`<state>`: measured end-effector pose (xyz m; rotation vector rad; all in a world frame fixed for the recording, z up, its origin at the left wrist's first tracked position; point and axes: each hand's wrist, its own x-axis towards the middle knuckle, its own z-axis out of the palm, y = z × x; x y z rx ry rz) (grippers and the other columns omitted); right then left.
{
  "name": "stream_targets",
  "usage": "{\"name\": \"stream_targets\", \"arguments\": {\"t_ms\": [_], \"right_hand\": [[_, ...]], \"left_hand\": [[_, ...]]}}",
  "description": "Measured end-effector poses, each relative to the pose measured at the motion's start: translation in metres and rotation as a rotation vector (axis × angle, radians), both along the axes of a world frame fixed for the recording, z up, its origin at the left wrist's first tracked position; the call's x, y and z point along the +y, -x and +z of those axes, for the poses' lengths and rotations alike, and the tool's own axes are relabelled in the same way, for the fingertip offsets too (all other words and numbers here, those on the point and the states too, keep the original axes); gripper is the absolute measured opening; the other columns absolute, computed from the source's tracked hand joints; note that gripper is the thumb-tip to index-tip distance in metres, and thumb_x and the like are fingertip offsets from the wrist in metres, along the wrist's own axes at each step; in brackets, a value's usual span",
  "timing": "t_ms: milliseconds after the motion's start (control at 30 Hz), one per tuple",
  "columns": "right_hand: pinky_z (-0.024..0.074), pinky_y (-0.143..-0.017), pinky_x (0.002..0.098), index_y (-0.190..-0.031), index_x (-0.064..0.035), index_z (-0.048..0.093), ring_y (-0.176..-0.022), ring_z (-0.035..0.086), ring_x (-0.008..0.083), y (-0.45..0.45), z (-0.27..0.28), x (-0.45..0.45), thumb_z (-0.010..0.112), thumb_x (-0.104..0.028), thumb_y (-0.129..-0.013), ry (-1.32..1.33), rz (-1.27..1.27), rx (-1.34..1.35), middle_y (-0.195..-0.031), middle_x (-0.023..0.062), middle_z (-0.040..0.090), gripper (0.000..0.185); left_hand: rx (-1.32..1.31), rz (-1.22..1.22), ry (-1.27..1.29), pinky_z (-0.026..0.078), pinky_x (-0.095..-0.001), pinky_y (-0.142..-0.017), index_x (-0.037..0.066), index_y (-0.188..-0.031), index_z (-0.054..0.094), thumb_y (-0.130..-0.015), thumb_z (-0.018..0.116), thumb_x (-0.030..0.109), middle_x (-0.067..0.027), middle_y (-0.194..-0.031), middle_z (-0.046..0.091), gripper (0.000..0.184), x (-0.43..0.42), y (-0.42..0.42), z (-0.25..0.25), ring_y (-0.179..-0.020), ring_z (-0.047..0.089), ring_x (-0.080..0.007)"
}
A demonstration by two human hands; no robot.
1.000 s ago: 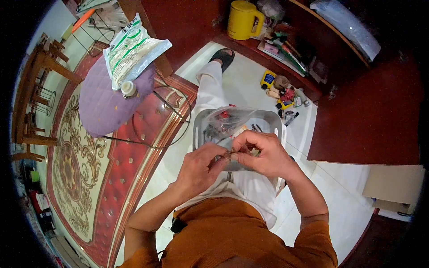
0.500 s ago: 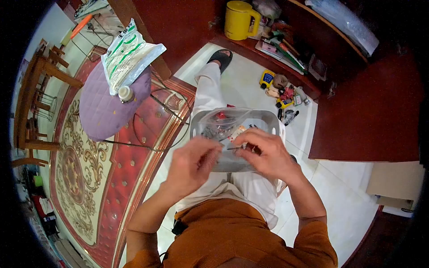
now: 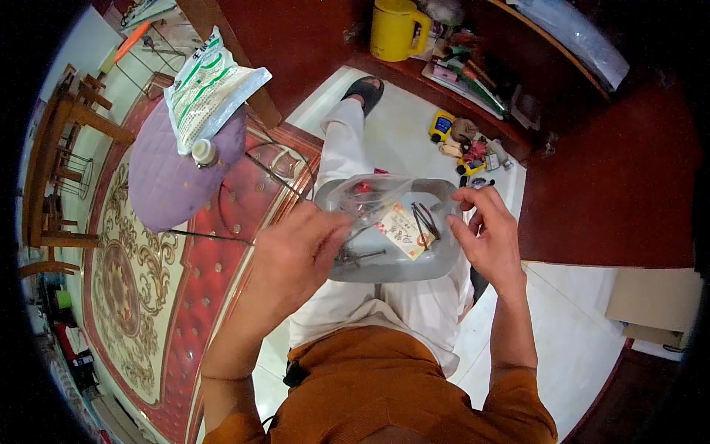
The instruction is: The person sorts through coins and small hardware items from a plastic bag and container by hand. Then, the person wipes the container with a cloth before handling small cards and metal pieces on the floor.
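Note:
A grey plastic bin [image 3: 370,268] rests on my lap. Inside lie a printed card [image 3: 403,235], some thin dark strips [image 3: 424,222] and dark metal-looking pieces [image 3: 362,256]. A clear plastic bag [image 3: 377,198] stands up at the bin's left and back, with a small red thing near it. My left hand [image 3: 299,248], slightly blurred, is over the bin's left side, fingers curled at the edge of the bag. By the right rim, my right hand [image 3: 487,233] has thumb and forefinger apart, with nothing visible between them.
Small items and yellow bottles [image 3: 442,127] lie on the floor ahead, beside a dark red cabinet [image 3: 606,185] holding a yellow kettle [image 3: 394,31]. To the left, a purple round cushion [image 3: 177,185] bears a white-green packet [image 3: 211,89] and a white-capped bottle [image 3: 204,152].
My right hand has moved right, from over the bin's middle to its right rim, uncovering the card and dark strips. My left hand has shifted slightly left.

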<state>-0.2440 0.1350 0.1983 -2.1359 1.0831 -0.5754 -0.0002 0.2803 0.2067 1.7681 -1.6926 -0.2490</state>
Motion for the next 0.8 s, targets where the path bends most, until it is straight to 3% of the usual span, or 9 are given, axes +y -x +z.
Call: {"name": "stream_targets", "arguments": {"t_ms": [133, 233, 300, 467, 567, 667, 767, 800], "right_hand": [[0.0485, -0.064, 0.033, -0.115, -0.0042, 0.058, -0.066, 0.057, 0.0218, -0.005, -0.012, -0.001, 0.059, 0.005, -0.079, 0.011, 0.015, -0.035, -0.096, 0.0121, 0.054, 0.037], [0.0478, -0.066, 0.0338, -0.114, -0.0036, 0.058, -0.069, 0.056, 0.0215, -0.007, -0.015, -0.009, 0.056, 0.008, -0.078, 0.06, 0.015, -0.07, -0.097, 0.0122, 0.053, 0.038], [0.0476, -0.066, 0.0339, -0.112, -0.0031, 0.059, -0.069, 0.055, 0.0211, -0.008, -0.014, -0.01, 0.057, 0.007, -0.078, 0.116, 0.028, -0.09, -0.095, 0.0116, 0.053, 0.036], [0.0475, -0.066, 0.0335, -0.107, -0.0021, 0.061, -0.071, 0.055, 0.0202, -0.009, -0.014, -0.01, 0.057, 0.007, -0.079, 0.089, 0.0, -0.075, -0.094, 0.0103, 0.053, 0.03], [0.0478, -0.066, 0.033, -0.107, -0.0021, 0.062, -0.071, 0.055, 0.0198, -0.01, -0.016, -0.01, 0.058, 0.006, -0.079, 0.09, -0.008, -0.086, -0.095, 0.01, 0.053, 0.029], [0.0482, -0.067, 0.0325, -0.107, -0.0025, 0.062, -0.071, 0.056, 0.0192, -0.011, -0.017, -0.012, 0.058, 0.006, -0.08, 0.077, -0.017, -0.091, -0.095, 0.01, 0.054, 0.029], [0.0487, -0.067, 0.032, -0.107, -0.0028, 0.063, -0.071, 0.056, 0.0185, -0.008, -0.021, -0.013, 0.059, 0.004, -0.081, 0.058, -0.026, -0.1, -0.095, 0.01, 0.054, 0.028], [0.0489, -0.067, 0.0318, -0.108, -0.0029, 0.063, -0.071, 0.056, 0.0183, -0.008, -0.022, -0.014, 0.06, 0.004, -0.081, 0.052, -0.028, -0.106, -0.095, 0.0099, 0.054, 0.027]], "left_hand": [[-0.214, -0.342, -0.291, 0.052, -0.0396, -0.06, 0.007, -0.102, 0.066, -0.083, 0.064, 0.012, -0.01, -0.084, 0.06, 0.02, 0.005, 0.002, -0.022, -0.074, 0.065, -0.027], [-0.355, -0.47, -0.058, 0.053, -0.0401, -0.06, 0.007, -0.1, 0.062, -0.08, 0.059, 0.01, -0.0112, -0.087, 0.061, 0.021, -0.003, 0.006, -0.049, -0.077, 0.067, -0.0297], [-0.415, -0.502, -0.047, 0.054, -0.0397, -0.061, 0.005, -0.098, 0.061, -0.079, 0.06, 0.009, -0.0122, -0.088, 0.061, 0.019, -0.007, 0.01, -0.058, -0.077, 0.067, -0.0311], [-0.404, -0.618, -0.395, 0.055, -0.0407, -0.065, 0.004, -0.097, 0.061, -0.079, 0.061, 0.008, -0.0156, -0.094, 0.063, 0.019, -0.031, 0.011, -0.063, -0.079, 0.068, -0.0327], [-0.288, -0.438, -0.267, 0.056, -0.0403, -0.068, 0.003, -0.103, 0.062, -0.083, 0.061, 0.008, -0.0189, -0.101, 0.064, 0.02, -0.034, 0.024, -0.079, -0.08, 0.068, -0.0333], [0.207, -0.373, 0.002, 0.056, -0.0364, -0.07, 0.002, -0.107, 0.063, -0.087, 0.059, 0.002, -0.0188, -0.104, 0.064, 0.02, -0.042, 0.025, -0.056, -0.078, 0.068, -0.0309], [0.568, -0.198, -0.085, 0.056, -0.0336, -0.071, -0.001, -0.105, 0.064, -0.087, 0.057, -0.007, -0.0165, -0.1, 0.065, 0.02, -0.025, 0.016, -0.047, -0.08, 0.069, -0.0265], [0.53, -0.158, -0.117, 0.055, -0.0347, -0.071, 0.0, -0.104, 0.064, -0.087, 0.058, -0.006, -0.0163, -0.099, 0.065, 0.019, -0.019, 0.01, -0.039, -0.082, 0.067, -0.0287]]}}
